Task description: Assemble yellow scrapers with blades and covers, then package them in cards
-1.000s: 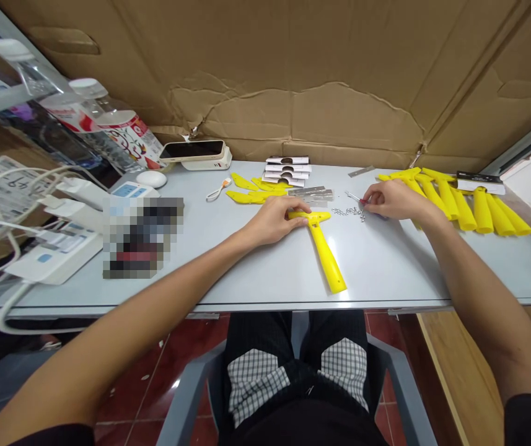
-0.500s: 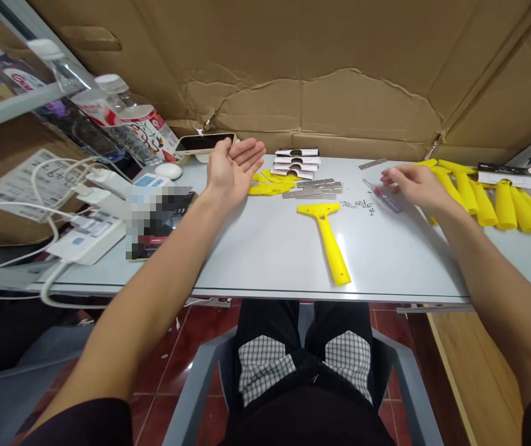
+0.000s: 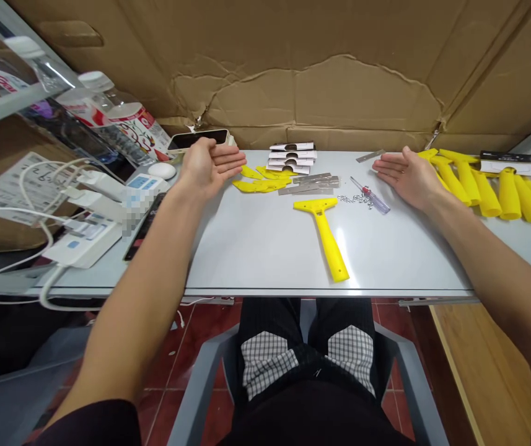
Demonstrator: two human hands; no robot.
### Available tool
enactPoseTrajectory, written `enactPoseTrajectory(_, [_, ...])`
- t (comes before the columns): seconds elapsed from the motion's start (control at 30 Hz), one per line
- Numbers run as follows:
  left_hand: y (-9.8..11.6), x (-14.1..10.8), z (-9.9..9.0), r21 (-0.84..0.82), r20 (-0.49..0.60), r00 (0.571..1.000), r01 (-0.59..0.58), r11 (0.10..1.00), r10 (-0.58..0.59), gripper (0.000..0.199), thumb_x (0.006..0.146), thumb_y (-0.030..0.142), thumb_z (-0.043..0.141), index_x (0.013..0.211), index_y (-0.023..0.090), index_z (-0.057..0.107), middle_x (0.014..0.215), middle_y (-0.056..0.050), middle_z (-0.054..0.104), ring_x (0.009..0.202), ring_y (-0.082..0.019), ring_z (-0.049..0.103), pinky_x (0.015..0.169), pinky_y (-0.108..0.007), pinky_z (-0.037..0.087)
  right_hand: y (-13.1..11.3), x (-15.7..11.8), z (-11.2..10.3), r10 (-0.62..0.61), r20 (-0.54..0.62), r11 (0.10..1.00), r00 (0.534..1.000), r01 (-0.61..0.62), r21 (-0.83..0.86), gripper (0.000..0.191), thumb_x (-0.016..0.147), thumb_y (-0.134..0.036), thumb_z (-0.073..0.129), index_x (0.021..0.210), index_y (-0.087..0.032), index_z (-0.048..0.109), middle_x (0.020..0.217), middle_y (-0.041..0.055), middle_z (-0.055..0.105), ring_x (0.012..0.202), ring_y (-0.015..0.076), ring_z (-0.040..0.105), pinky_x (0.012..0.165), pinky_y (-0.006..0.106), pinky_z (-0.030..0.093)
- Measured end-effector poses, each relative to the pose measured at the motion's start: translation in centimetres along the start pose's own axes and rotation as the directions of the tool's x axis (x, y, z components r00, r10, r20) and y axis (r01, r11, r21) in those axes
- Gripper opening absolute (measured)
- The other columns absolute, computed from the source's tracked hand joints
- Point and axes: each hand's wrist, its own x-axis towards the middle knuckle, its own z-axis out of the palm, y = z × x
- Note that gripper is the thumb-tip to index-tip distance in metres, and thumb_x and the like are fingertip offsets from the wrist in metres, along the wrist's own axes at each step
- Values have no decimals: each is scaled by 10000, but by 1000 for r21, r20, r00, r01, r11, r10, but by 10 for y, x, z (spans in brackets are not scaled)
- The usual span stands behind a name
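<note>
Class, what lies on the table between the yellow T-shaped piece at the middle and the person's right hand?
In the head view, small silver pieces and a clear-handled screwdriver lie between the yellow T-shaped piece and the right hand.

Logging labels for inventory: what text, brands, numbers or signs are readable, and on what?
None reads with certainty.
Carton label: print blurred.
Dark bottle: label lettering too blurred.
Clear bottle: red-and-white label, lettering unclear.
Right-hand box, white packs: any print too small.
Phone, power strip: too small.
</note>
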Motion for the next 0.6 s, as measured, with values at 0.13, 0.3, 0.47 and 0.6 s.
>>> enactPoseTrajectory(0.13, [-16, 4, 4, 34, 14, 999, 29, 999, -30, 443, 929, 646, 707, 917, 218, 821, 1231, -251, 847, 1417, -413, 733, 1225, -516, 577, 0, 0, 1, 0, 32, 1000, 999, -1, 25, 732, 1012, -922, 442, 1105, -269, 761, 1378, 201, 822, 1379, 345, 741, 1182, 622, 599])
enactPoseTrajectory(0.3, [-26, -4, 16, 18, -38, 998, 46, 999, -45, 381, 985, 531, 642, 887, 205, 811, 1144, -240, 862, 1349, -378, 777, 1211, -479, 593, -2, -2, 3, 45, 26, 991, 999, -48, 121, 624, 982, -904, 567, 1032, -307, 740, 1382, 164, 828, 1379, 356, 748, 1198, 631, 604])
enactPoseTrajectory(0.47, [-25, -21, 30, 31, -10, 999, 43, 999, -43, 310, 965, 435, 621, 906, 196, 809, 1093, -225, 861, 1264, -376, 808, 1187, -489, 614, -3, -3, 7, 42, 7, 987, 999, -43, 154, 615, 1074, -840, 537, 1054, -259, 738, 1340, 192, 837, 1368, 318, 763, 1247, 558, 578])
enactPoseTrajectory(0.6, [-20, -30, 37, 100, 22, 999, -43, 994, 41, 328, 987, 456, 621, 898, 194, 798, 1074, -212, 847, 1166, -354, 822, 1133, -495, 630, -3, -3, 8, 61, 12, 980, 998, -62, 187, 531, 1066, -770, 623, 1037, -258, 760, 1287, 182, 848, 1355, 330, 772, 1256, 568, 575])
